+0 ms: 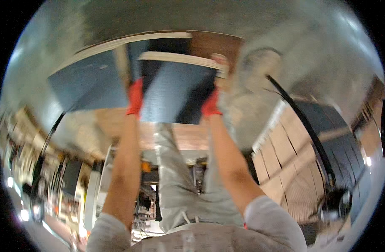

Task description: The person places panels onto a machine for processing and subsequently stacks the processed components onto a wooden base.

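A dark blue-grey panel (171, 90) with a pale, layered-looking far edge is held in front of my legs. My left hand (135, 97), in a red glove, is closed on its left side. Gripping the right side is my right hand (211, 103), also gloved in red. Both hands are smeared by motion and the fingers are partly hidden behind the panel. A pale, blurred thing (220, 65) shows by its far right corner; I cannot tell what it is. Beneath and to the left lies another dark panel (87, 82) with a pale far edge.
A brown board surface (215, 44) shows beyond the held panel. On the right stands a stack of tan boards (289, 155) with dark panels (341, 145) beside it. Blurred shelving or stacked goods (66, 176) fill the lower left. Grey floor (158, 17) stretches along the far side.
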Available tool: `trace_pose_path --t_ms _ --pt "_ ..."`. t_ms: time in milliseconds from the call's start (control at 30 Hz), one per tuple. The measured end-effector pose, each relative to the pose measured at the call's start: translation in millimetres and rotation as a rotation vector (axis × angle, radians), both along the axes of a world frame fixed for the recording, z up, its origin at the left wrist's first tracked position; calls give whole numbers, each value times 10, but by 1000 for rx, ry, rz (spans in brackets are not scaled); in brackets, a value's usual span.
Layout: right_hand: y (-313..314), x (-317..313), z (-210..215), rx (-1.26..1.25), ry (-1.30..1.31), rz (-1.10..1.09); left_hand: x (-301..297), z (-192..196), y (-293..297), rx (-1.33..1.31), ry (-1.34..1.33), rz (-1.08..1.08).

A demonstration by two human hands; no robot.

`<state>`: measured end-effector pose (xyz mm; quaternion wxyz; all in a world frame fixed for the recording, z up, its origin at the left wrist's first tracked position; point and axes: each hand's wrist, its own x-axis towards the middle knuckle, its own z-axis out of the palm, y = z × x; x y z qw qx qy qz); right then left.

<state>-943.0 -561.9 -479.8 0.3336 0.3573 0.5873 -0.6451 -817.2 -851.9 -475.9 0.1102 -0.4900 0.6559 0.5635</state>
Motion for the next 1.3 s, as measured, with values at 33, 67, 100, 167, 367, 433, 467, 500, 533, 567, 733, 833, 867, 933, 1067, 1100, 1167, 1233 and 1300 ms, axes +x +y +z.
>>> trace_pose_path --t_ms 33,67,100,167,367,433,467,500,533,567,733,833,867,933,1067,1100,1167,1233,1300 --pt "-12 -118 82 -67 -67 -75 -37 19 53 -52 3 -53" --pt "-10 -211 168 -126 -132 -140 -56 39 110 -78 2 -80" --pt "-39 -189 96 -146 -115 -279 -39 12 115 -177 30 -126" --pt "-272 -325 306 -226 -313 -366 70 39 94 -135 50 8" --pt "-17 -373 21 -252 -200 -268 -204 299 67 114 77 174" --pt "-122 -457 105 -125 -209 -201 -292 348 54 112 43 238" --pt "-151 -459 88 -124 -209 -196 -331 377 47 110 8 294" --pt "-165 -491 49 -74 -137 -183 -382 386 40 114 15 294" --pt "-166 -537 9 -23 -66 -173 -433 397 35 80 -7 287" --pt "-145 -604 -28 -18 -58 -177 -491 407 37 46 -29 278" --pt "-644 -944 283 -100 86 79 -339 25 -60 -109 67 105" --pt "-535 -857 -67 301 413 603 -391 -51 -94 -21 77 202" --pt "-493 -788 -120 483 476 794 -440 16 -95 88 79 317" --pt "-462 -805 -143 691 446 1020 -622 315 -105 255 69 551" --pt "-586 -1168 -311 556 36 553 -704 209 -255 161 89 435" --pt "-581 -1213 -332 535 -6 508 -658 95 -276 154 98 435" --pt "-381 -1300 -466 560 309 458 -853 80 -181 -93 170 87" --pt "-497 -1210 -249 628 367 509 -752 228 -162 -211 173 5" --pt "-753 -1170 58 587 110 568 -458 352 -242 -204 66 76"
